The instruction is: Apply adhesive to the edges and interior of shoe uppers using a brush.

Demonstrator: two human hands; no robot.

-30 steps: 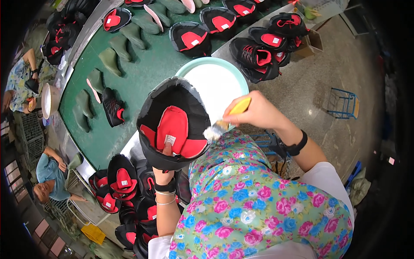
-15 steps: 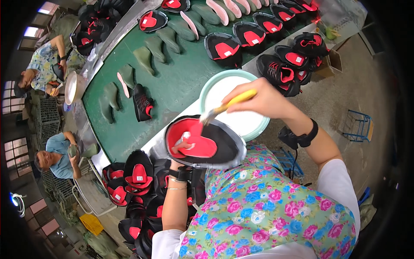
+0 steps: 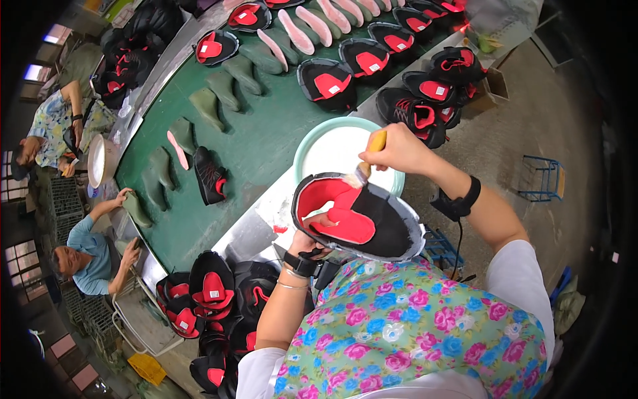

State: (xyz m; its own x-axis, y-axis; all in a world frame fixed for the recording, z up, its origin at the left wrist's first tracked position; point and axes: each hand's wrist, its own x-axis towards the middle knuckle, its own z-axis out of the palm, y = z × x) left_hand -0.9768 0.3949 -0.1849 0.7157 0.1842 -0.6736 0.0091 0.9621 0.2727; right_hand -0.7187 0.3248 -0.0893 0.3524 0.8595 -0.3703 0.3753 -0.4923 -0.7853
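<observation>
A black shoe upper [image 3: 392, 223] with a red lining is tilted in front of my apron, its edge smeared whitish. My left hand [image 3: 310, 242] is closed around its left side, and some of the fingers show through the opening. Between the fingers of my right hand [image 3: 401, 150] is a brush [image 3: 359, 174] with a yellow handle. Its pale bristles are at the upper's far rim, where red lining meets black. Just beyond stands a pale green basin [image 3: 342, 122] of white liquid [image 3: 331, 151], partly hidden by the upper and my right hand.
On the green table [image 3: 259, 149] lie green shoe lasts [image 3: 207, 110], pink insoles [image 3: 295, 32], a black shoe [image 3: 209, 175] and several uppers [image 3: 327, 84]. Shoe piles flank me at left [image 3: 212, 286] and right [image 3: 425, 113]. Two co-workers sit across at left; a blue-framed stool [image 3: 541, 179] stands right.
The upper has moved right and turned a little in my left hand. My right hand has shifted slightly right, its brush now steeper. The nearer co-worker's arm now reaches to a last on the table.
</observation>
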